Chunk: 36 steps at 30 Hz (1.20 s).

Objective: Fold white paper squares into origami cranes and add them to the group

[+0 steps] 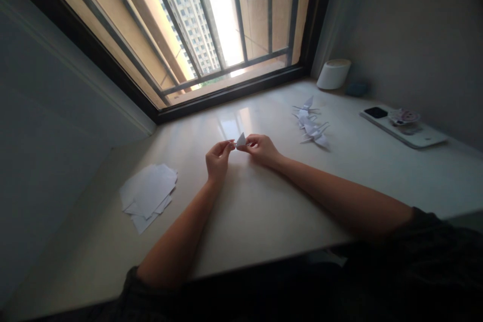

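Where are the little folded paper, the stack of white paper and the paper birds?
folded paper (241,139), head view, its pointed middle.
stack of white paper (149,192), head view, top sheet.
paper birds (312,128), head view, middle of the group.

A wide dark-framed window (211,35) with vertical metal bars lets in bright daylight, glaring off the pale glossy stone sill-top counter (264,201). Plain grey walls (411,25) flank it, left wall shadowed.

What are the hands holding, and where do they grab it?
A small folded white paper. The left hand and right hand pinch its opposite ends with their fingertips.
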Each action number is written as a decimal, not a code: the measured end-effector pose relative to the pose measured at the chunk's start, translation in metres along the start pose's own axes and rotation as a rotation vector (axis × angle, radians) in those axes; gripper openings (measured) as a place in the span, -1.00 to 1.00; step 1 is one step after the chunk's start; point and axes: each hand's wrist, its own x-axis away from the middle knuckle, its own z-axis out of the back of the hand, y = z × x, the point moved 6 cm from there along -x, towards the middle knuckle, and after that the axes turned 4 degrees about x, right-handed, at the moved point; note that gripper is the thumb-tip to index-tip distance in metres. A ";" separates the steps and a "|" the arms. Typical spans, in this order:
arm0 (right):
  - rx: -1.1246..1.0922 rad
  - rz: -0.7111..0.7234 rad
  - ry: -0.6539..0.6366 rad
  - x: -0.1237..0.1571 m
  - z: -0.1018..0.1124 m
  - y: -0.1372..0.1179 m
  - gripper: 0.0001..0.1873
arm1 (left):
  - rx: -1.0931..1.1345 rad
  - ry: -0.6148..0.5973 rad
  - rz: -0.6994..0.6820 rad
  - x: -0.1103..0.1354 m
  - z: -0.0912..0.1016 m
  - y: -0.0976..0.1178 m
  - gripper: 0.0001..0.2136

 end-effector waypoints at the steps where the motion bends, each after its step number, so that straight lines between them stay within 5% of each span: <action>1: -0.009 -0.010 0.004 0.000 0.000 0.001 -0.73 | -0.007 -0.011 0.001 0.000 -0.001 0.000 -0.78; 13: -0.264 -0.050 0.071 -0.003 0.006 0.004 -0.59 | -0.023 -0.014 0.032 -0.001 -0.001 -0.001 -0.81; 36: -0.203 -0.035 0.053 -0.002 0.006 0.004 -0.62 | -0.076 -0.024 -0.031 0.000 -0.001 0.000 -0.82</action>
